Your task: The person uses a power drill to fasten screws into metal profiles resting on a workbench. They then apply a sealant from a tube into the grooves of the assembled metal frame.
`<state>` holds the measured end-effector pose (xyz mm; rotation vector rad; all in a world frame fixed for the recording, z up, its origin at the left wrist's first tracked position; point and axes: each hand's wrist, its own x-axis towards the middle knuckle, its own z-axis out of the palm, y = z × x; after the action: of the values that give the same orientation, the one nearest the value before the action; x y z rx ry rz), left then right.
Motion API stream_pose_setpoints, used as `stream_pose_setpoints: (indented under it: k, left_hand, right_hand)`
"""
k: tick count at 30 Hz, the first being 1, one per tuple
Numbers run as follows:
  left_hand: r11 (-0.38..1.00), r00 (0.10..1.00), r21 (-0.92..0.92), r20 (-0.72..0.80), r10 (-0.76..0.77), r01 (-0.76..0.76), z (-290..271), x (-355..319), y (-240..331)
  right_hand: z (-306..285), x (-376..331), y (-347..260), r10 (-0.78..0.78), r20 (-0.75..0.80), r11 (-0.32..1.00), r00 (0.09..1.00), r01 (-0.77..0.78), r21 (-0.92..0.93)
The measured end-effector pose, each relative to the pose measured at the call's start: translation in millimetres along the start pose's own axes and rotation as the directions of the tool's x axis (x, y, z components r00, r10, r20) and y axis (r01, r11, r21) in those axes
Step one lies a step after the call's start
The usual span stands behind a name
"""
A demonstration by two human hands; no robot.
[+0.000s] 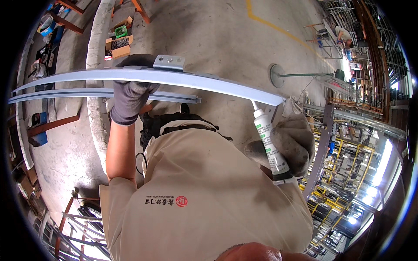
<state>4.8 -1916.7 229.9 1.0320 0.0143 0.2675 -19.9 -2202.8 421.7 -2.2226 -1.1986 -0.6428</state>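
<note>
My left hand (133, 93), in a dark grey glove, is closed around a long pale-grey metal profile (209, 83) held across my front. Near that hand, a small silver bracket with holes (170, 62) sits on the profile's far edge. My right hand (294, 141), also gloved, grips a white squeeze tube (270, 143) with green marks and a dark lower end. The tube's pointed nozzle tilts up against or very close to the profile's right end. Something pale and crumpled (294, 106) shows above the right glove; its kind is unclear.
A second grey profile (65, 94) lies nearer to me at the left, beside a long wrapped support (96, 56). Open cardboard boxes of small parts (119, 47) stand beyond. A round-based stand (276, 76) and yellow racks (339, 169) are at right. Another person (344, 35) is far right.
</note>
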Motion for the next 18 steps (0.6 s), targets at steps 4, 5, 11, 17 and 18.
stream_pose_setpoints:
  k: [4,5,11,17,18]
  left_hand:
    - [0.996,1.000,0.094,0.026,0.003,-0.006,-0.6,0.8,2.5]
    - [0.992,1.000,0.127,0.026,0.008,-0.012,-2.2,1.1,2.0]
    - [0.987,0.999,0.155,0.027,0.034,-0.038,-1.1,2.8,1.3]
    - [0.981,0.999,0.190,0.020,0.026,-0.029,-2.7,3.2,0.3]
    - [0.975,0.999,0.221,0.032,0.030,-0.036,-4.1,4.1,-0.3]
  right_hand:
    - [-0.9,-2.4,7.8,-0.057,0.034,0.998,0.998,0.056,0.006]
    - [0.9,-1.2,9.5,-0.065,0.022,0.998,0.998,0.065,-0.002]
    - [13.7,-2.4,7.3,-0.022,-0.112,1.000,0.993,0.020,-0.014]
    - [16.2,-5.7,15.1,-0.065,-0.152,0.998,0.986,0.068,0.015]
    - [16.2,-5.8,15.6,-0.067,-0.152,0.997,0.986,0.071,0.018]
